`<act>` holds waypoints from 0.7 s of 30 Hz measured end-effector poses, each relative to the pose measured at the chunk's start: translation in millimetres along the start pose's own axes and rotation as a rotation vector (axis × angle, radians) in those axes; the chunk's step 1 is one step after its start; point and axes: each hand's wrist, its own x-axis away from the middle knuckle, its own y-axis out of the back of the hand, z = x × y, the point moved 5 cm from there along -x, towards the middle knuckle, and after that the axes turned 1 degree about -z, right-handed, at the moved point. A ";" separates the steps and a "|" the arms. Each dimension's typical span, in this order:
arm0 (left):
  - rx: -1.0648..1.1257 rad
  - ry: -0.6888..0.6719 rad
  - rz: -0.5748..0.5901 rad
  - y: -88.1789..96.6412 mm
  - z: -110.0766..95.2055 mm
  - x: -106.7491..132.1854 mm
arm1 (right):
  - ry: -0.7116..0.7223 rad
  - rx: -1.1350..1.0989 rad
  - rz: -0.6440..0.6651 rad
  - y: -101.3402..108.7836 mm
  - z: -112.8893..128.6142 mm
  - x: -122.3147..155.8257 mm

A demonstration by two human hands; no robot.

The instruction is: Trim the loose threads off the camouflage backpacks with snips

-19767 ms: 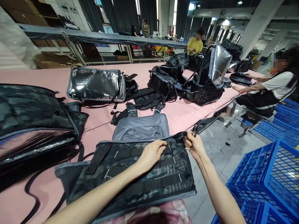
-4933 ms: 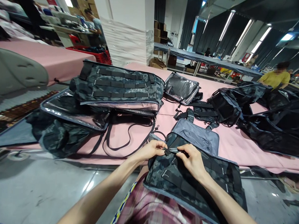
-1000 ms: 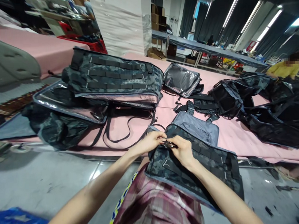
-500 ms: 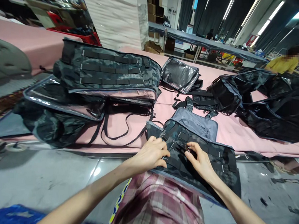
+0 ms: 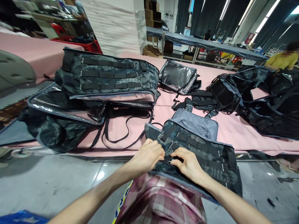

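Note:
A dark camouflage bag panel with rows of black webbing lies across the table's front edge and slopes down towards my lap. Over its left part, my left hand is closed, fingertips pinched together at the webbing; whatever is between them is too small to make out. Close beside it, my right hand pinches a small dark tool with a shiny tip, its tip pointing at the left fingertips. A grey lining flap spreads out behind the panel on the pink tabletop.
On the left, a large camouflage bag rests on another bag with a clear plastic window. Loose black straps trail from them. A silvery-windowed bag and piled black bags lie farther back. A person in yellow is far right.
My right hand has moved left with the small tool, up to my left hand. The left fingers, spread before, have closed into a pinch. The view has shifted slightly.

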 end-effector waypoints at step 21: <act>-0.213 -0.109 -0.077 2.9 -2.5 -43.5 | -0.041 0.092 -0.192 31.4 -29.6 0.6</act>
